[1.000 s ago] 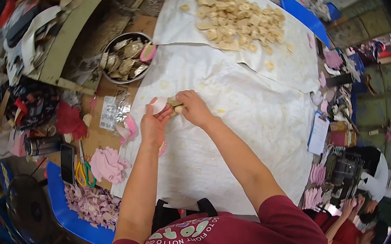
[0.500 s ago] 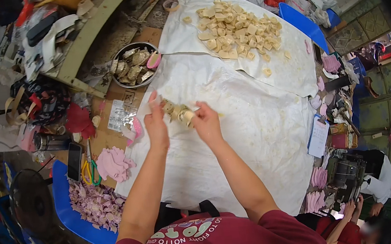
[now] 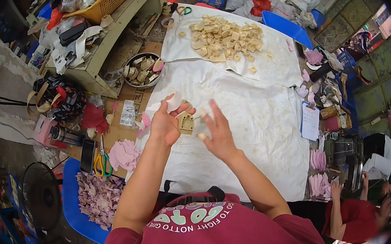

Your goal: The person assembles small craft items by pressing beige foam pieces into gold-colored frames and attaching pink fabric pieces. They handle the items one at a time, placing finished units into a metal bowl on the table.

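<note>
My left hand [image 3: 165,128] is closed round a small beige block [image 3: 186,123] with holes in its face, above the white sheet [image 3: 255,139]. A bit of white, film-like material shows behind its fingers. To the right, my right hand [image 3: 221,136] has its fingers spread, partly smeared by motion. A small cream bit [image 3: 201,136] shows at its thumb tip; whether it is loose or stuck there I cannot tell. Toward the far side of the sheet lies a heap of beige block-shaped pieces [image 3: 227,36].
A metal bowl [image 3: 142,71] of wrapped-looking pieces stands at the left. Scissors [image 3: 102,161], a phone [image 3: 88,156] and pink cut pieces [image 3: 124,155] lie near a blue tub [image 3: 71,196]. At right are a clipboard [image 3: 310,123] and a co-worker [image 3: 355,210].
My right hand has moved away from the block and its fingers have spread. My left hand has turned, bringing the block's holed face into sight. The whole view has shifted slightly.
</note>
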Demonstrator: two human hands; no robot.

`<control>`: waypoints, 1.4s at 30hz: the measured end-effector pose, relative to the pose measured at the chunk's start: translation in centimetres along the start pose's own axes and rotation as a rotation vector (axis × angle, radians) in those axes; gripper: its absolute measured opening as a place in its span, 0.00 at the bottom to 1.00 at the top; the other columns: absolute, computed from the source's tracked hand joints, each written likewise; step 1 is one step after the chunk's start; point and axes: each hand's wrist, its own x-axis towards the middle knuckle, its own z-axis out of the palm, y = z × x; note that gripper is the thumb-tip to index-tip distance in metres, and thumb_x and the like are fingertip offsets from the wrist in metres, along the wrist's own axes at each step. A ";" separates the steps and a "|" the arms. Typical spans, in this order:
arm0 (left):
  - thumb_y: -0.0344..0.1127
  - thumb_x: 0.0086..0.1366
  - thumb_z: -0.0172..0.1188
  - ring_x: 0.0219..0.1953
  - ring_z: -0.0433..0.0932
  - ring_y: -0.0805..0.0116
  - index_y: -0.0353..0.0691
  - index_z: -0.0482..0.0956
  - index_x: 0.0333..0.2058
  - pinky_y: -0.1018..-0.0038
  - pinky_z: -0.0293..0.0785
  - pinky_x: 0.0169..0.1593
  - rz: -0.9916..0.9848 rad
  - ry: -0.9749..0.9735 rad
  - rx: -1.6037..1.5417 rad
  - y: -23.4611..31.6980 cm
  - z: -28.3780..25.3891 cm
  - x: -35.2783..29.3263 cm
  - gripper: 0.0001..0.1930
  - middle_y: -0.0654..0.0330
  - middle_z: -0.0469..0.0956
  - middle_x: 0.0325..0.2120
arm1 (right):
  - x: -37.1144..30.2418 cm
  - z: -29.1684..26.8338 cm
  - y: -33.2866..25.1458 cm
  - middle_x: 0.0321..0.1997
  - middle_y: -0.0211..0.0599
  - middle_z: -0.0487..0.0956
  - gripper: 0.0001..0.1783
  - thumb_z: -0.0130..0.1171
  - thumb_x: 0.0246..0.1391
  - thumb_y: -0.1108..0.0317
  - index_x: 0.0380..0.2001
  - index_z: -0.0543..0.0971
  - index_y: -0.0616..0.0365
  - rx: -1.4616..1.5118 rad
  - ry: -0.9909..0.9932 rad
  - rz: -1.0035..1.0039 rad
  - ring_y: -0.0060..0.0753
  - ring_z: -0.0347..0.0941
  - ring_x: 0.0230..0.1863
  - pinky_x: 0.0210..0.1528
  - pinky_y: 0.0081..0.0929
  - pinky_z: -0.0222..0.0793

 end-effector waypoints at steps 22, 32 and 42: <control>0.40 0.70 0.48 0.56 0.71 0.58 0.32 0.67 0.55 0.64 0.69 0.58 0.510 -0.455 0.151 0.1 4.8 -19.6 0.21 0.45 0.72 0.52 | 3.3 -9.9 -14.3 0.45 0.49 0.78 0.19 0.65 0.42 0.82 0.40 0.73 0.62 0.543 0.201 -0.416 0.43 0.77 0.45 0.47 0.34 0.73; 0.40 0.70 0.47 0.55 0.72 0.57 0.35 0.68 0.55 0.62 0.68 0.59 0.544 -0.495 0.247 -0.3 5.1 -20.3 0.20 0.43 0.71 0.53 | 3.2 -10.9 -14.8 0.39 0.43 0.80 0.19 0.66 0.39 0.81 0.38 0.75 0.60 0.513 0.225 -0.353 0.44 0.78 0.42 0.44 0.34 0.75; 0.32 0.68 0.52 0.48 0.76 0.70 0.28 0.76 0.48 0.74 0.70 0.54 0.784 -0.386 0.488 0.5 5.3 -20.1 0.14 0.49 0.77 0.47 | 4.2 -12.2 -13.8 0.38 0.38 0.80 0.19 0.68 0.37 0.80 0.36 0.76 0.57 0.250 0.228 -0.402 0.39 0.75 0.38 0.42 0.33 0.69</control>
